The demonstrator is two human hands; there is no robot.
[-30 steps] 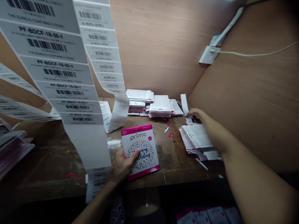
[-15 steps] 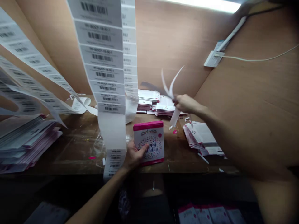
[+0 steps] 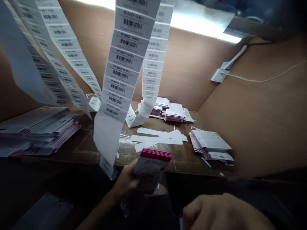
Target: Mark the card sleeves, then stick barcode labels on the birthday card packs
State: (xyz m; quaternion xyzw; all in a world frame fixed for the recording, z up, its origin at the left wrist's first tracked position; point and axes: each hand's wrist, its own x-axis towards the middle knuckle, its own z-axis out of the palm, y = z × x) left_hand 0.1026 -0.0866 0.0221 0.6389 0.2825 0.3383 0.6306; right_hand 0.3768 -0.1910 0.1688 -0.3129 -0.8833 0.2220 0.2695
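Note:
My left hand (image 3: 127,182) is closed around a small stack of white and pink "prima" packets (image 3: 151,171), held tilted at the table's front edge. My right hand (image 3: 223,212) is low at the bottom right, its back toward me. Blur and the viewing angle hide its fingers. Long strips of barcode labels (image 3: 122,60) hang in front of me, left of the packets. Loose white paper strips (image 3: 158,139) lie crossed on the table just beyond the packets.
Piles of flat white and pink packets lie on the table (image 3: 82,143): a left pile (image 3: 48,131), a back pile (image 3: 175,111) and a right pile (image 3: 211,143). More label strips (image 3: 69,48) hang at the left. A wall socket (image 3: 219,75) with a cable is on the right.
My right hand has come down from above the table to the bottom right. The white strips it held now lie on the table. My left hand has lowered and tilted the packets.

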